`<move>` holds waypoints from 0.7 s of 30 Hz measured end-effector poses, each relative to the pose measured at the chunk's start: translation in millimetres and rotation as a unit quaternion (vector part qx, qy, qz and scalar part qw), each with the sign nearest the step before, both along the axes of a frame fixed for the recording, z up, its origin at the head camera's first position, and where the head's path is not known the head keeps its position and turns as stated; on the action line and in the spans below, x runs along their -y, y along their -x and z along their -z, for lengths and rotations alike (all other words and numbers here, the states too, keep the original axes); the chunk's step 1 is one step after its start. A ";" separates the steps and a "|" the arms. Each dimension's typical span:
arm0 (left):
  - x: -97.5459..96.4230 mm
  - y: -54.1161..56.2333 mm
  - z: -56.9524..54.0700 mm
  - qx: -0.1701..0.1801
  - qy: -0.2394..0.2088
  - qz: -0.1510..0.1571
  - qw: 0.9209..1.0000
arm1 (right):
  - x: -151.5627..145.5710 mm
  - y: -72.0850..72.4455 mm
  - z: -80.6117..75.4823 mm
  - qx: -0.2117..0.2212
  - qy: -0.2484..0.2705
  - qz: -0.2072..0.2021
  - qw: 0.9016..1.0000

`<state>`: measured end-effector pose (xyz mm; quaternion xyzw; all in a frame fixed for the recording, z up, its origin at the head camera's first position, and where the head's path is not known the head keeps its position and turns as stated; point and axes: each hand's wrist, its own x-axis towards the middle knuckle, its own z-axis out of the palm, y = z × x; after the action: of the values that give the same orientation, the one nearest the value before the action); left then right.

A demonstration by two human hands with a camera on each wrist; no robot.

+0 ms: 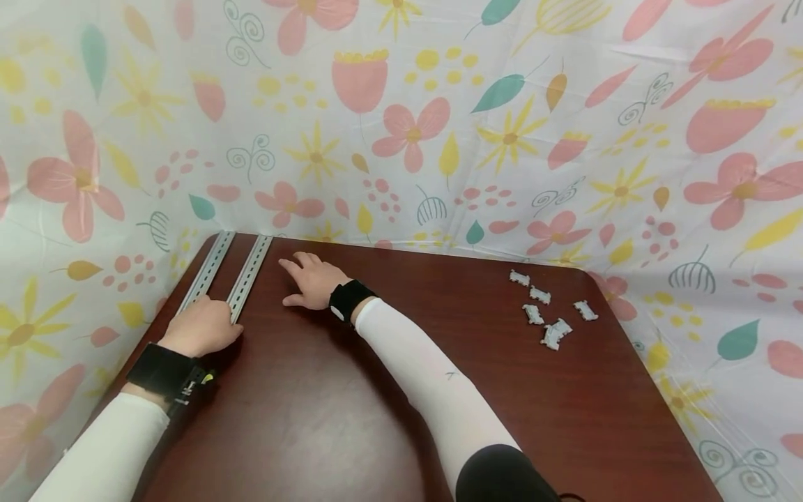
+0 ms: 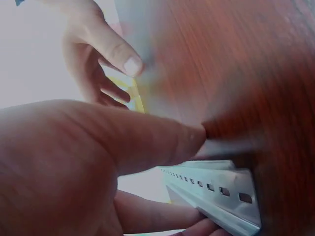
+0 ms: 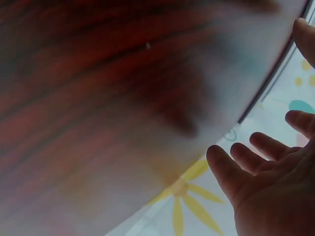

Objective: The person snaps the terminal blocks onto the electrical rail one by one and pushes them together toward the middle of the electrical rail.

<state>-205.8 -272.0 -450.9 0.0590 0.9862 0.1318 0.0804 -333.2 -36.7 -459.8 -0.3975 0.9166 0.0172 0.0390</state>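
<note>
Two slotted metal DIN rails lie side by side at the table's far left, a left rail and a right rail. My left hand is over their near ends and grips the right rail. In the left wrist view, its thumb is on one side of the slotted rail and its fingers on the other. To the right of the rails, my right hand is above the table with fingers spread and nothing in them. The right wrist view shows its relaxed fingers.
Several small grey clip-like pieces lie scattered on the right side of the dark red wooden table. A flower-printed curtain hangs along the table's back and sides.
</note>
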 end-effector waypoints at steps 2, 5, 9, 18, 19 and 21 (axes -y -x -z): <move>1.6 0.4 0.7 0.007 -0.011 -0.011 1.000 | 2.0 -0.7 0.5 0.002 -0.004 -0.002 1.000; 4.1 1.2 2.4 0.009 -0.023 -0.017 1.000 | 6.0 -1.6 1.4 -0.006 -0.010 -0.006 1.000; 5.5 1.9 4.5 0.007 -0.036 -0.018 0.999 | 13.0 -1.9 0.3 -0.028 -0.025 -0.017 0.999; 7.5 -1.7 3.2 0.010 -0.056 -0.047 0.997 | 29.5 -1.1 -5.9 -0.063 -0.044 -0.062 0.995; 7.9 -2.5 3.0 0.011 -0.055 -0.046 0.997 | 30.8 -0.9 -5.7 -0.064 -0.048 -0.064 0.995; 8.4 -4.0 3.2 0.015 -0.054 -0.043 0.998 | 32.9 -0.8 -5.8 -0.065 -0.053 -0.067 0.994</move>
<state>-201.8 -280.4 -454.2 0.0189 0.9780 0.1887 0.0863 -332.4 -69.6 -454.0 -0.4533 0.8864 0.0942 -0.0005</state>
